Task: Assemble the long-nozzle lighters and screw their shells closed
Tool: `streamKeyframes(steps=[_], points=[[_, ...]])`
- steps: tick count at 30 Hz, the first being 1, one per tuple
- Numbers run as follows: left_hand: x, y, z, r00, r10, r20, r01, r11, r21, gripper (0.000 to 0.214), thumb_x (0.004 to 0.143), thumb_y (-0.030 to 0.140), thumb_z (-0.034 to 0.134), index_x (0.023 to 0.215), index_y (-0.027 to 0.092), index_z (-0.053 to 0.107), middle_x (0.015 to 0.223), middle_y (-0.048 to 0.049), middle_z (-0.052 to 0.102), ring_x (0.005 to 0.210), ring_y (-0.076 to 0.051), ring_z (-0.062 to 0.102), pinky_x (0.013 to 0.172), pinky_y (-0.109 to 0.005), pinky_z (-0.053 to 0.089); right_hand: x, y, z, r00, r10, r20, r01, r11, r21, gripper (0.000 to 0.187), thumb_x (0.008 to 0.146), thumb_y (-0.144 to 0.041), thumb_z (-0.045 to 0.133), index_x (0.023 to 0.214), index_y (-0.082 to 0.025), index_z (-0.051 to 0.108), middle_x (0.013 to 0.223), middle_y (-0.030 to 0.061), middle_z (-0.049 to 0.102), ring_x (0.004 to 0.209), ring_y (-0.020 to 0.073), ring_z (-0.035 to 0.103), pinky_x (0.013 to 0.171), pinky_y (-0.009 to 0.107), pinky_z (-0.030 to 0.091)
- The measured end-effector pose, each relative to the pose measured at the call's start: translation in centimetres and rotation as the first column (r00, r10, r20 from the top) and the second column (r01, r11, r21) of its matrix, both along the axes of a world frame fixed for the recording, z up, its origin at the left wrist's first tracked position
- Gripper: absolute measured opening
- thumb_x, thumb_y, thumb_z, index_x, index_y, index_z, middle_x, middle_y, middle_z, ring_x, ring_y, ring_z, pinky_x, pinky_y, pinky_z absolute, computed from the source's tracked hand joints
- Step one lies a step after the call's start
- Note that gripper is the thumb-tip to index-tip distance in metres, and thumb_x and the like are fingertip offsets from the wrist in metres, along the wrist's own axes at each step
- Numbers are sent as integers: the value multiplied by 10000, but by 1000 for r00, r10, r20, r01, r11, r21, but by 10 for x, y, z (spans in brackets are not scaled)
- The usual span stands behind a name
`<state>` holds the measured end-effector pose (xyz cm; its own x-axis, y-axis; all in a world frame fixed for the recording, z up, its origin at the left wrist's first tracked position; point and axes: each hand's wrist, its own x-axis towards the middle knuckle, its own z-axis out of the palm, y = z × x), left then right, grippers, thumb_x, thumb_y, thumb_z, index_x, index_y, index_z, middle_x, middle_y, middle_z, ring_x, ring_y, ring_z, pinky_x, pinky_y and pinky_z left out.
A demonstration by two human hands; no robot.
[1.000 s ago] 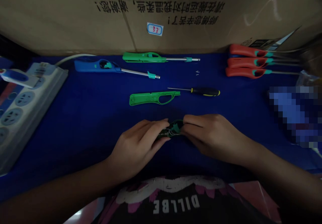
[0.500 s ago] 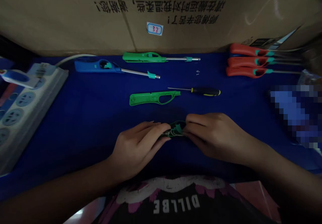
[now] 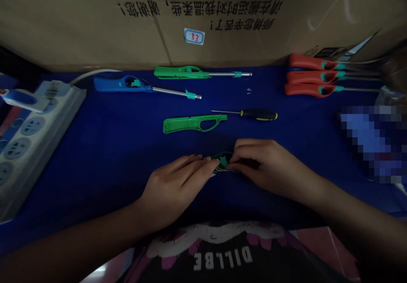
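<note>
Between my hands lies a green lighter casing half with a teal trigger and thin wires showing inside. My left hand lies over its left part, fingers closed around it, hiding most of that end. At the casing's right end, the thumb and fingers of my right hand pinch close to the trigger; what exactly they grip is hidden. Just beyond, the other green casing half rests with its inside facing up. A black and yellow screwdriver lies behind my right hand, with several tiny screws farther back.
At the back lie a green lighter and a blue lighter. Three red lighters sit at back right. A white power strip lines the left side; a cardboard box stands behind. A blurred blue object is at right.
My left fingers have stretched farther over the casing, covering more of its inside. My right hand has tightened into a thumb-and-finger pinch near the trigger and its knuckles have risen slightly.
</note>
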<state>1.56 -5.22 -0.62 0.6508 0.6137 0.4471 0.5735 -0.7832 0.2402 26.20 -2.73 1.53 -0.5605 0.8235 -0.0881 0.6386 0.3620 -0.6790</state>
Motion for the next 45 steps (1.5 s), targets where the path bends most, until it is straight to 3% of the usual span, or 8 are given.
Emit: streamKeyframes(steps=[4,8,14,18,22,27,36,45], points=[[0,1,0,1000,21,23,-20,1000,-24,287,946,161,697,1229,137,659,1071,-15,786,1001,-162,741,931,-269,585,-3,-2,0,995,-65,-79,62,997,-39,142,900,-142,709,765,-174,678,770,-30,613,667,86,571,609,241,397],[2,5,-1,993,72,89,-55,983,-176,331,925,184,723,1245,155,644,1059,-13,764,937,-133,711,843,-250,568,-3,-2,-2,991,-111,-81,108,994,-35,139,882,-162,737,757,-175,679,767,-34,620,621,70,551,577,230,391],[5,11,0,987,160,25,-135,899,-417,379,930,309,694,1291,225,612,1136,-37,678,1028,-223,623,895,-421,490,-2,1,-5,990,-123,-61,126,991,48,129,826,-240,814,862,-174,709,786,-23,620,624,80,548,581,223,415],[6,12,3,987,160,-29,-153,854,-497,233,993,314,589,1213,260,642,1076,-15,673,979,-220,594,842,-416,437,-4,-4,-5,996,-68,-54,73,993,90,100,876,-209,759,962,-168,730,881,1,655,617,75,535,587,232,423],[10,11,5,984,180,-14,-157,811,-563,146,985,282,581,1106,239,649,1022,-3,676,962,-214,578,827,-401,412,-7,-10,-6,995,-68,-70,74,994,85,92,889,-200,742,977,-172,734,828,-6,627,642,89,558,581,237,417],[10,8,5,984,173,50,-110,796,-595,124,999,242,551,1098,221,624,1027,-8,681,957,-206,589,836,-396,430,-10,-11,-9,990,-72,-117,82,993,81,76,885,-166,736,953,-175,704,778,-27,576,608,74,517,552,227,396],[7,6,-2,959,207,191,-66,825,-562,240,972,178,607,1206,230,594,1017,-4,669,955,-161,626,821,-312,521,-10,-11,-9,983,-47,-179,62,995,79,48,914,-161,693,958,-180,701,762,-17,588,604,82,525,559,226,426],[9,7,0,953,216,213,-50,805,-591,237,969,170,606,1202,210,624,1030,-16,688,969,-157,660,869,-296,556,-11,-12,-10,997,27,-66,-13,978,210,97,973,-170,612,937,-165,702,832,29,665,718,127,624,643,244,484]])
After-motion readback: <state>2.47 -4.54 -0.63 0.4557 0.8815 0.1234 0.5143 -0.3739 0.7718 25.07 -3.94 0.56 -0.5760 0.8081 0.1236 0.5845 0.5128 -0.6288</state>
